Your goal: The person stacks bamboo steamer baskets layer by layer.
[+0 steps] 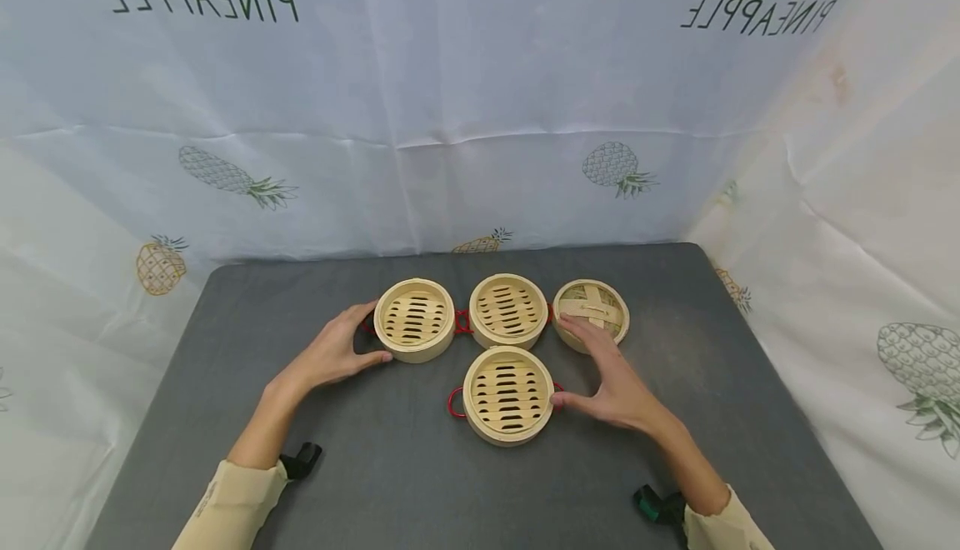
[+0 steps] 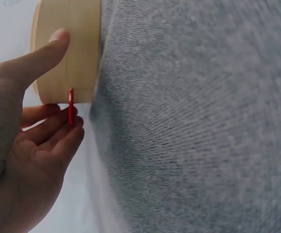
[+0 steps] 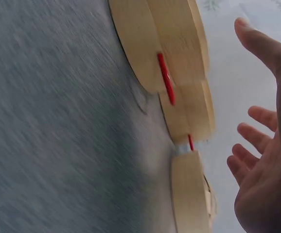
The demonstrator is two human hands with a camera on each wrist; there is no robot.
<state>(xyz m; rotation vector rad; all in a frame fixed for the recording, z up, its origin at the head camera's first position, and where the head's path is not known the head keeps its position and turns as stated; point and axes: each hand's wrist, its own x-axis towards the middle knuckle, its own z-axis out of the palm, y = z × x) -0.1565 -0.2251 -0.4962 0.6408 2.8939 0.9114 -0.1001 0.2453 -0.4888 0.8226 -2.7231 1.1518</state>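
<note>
My left hand (image 1: 337,352) curls its fingers round the left basket (image 1: 414,321), perhaps steadying it; my right hand (image 1: 618,387) spreads loosely, gripping nothing, beside the near basket (image 1: 507,392).

On surface (image 1: 360,467), far row left to right: left steamer (image 1: 414,321), middle steamer (image 1: 508,310), lid (image 1: 606,314). Near steamer (image 1: 508,396) just before middle steamer. Left fingers (image 1: 360,314) at left steamer's left side; right fingers (image 1: 585,333) by lid.

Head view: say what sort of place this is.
Probably a makeshift recording booth: pineapple-print sheets surround a dark gray table on three sides, with black wrist-worn devices in view.
</note>
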